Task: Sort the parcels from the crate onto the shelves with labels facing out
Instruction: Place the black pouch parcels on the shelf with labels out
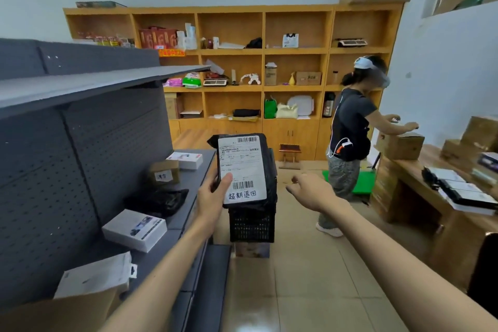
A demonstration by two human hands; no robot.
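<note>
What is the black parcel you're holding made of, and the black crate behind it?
The black parcel in the left hand looks like thin, glossy plastic film: it wrinkles and shines, with a matte white paper label. The crate seems hard moulded plastic, judging by its grid of small holes.

Even, soft indoor light, faint shadows — wide-angle bending at the edges, slight overall softness.

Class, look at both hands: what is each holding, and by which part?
The left hand grips the black parcel by its lower left edge, thumb on the label. The right hand holds nothing.
</note>
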